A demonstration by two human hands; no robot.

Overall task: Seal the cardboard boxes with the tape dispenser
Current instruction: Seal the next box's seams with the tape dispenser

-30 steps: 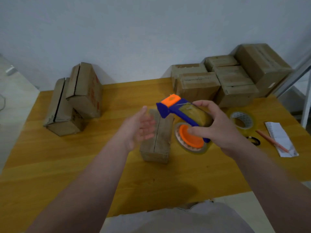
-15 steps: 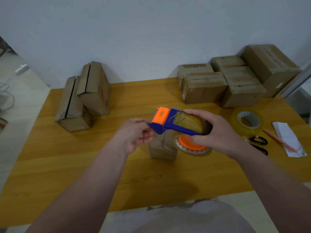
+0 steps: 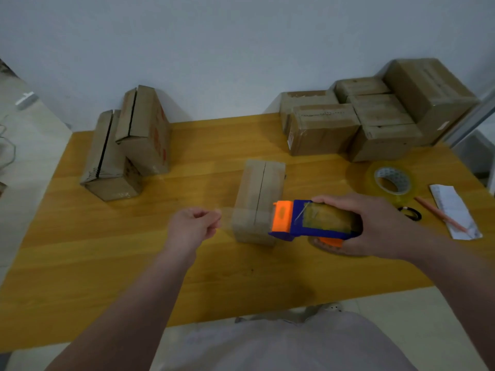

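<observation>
Head view, items by size.

Bench [image 3: 107, 250]: yellow wood, set against a pale wall.

Stack of cardboard boxes [image 3: 375, 121]: far right corner, closed, packed tight together.

Pair of cardboard boxes [image 3: 128, 145]: far left, top seams gaping, one leaning on the other.

Single cardboard box [image 3: 257, 194]: mid-bench, flaps meeting at an untaped centre seam.

Right hand [image 3: 380, 226]: fingers wrapped over the tape dispenser [image 3: 316, 220], blue body with an orange nose, held just off the near right corner of the single box and partly hiding it.

Left hand [image 3: 192, 226]: fingers curled, thumb and forefinger pinching the end of a clear tape strip [image 3: 227, 218], faint and blurred, stretched across the box front to the dispenser.

Spare tape roll [image 3: 392, 183]: flat, right of the box.

Paper slip [image 3: 452, 210], pencil [image 3: 439, 215], scissors [image 3: 409, 213]: right edge, near the roll.
</observation>
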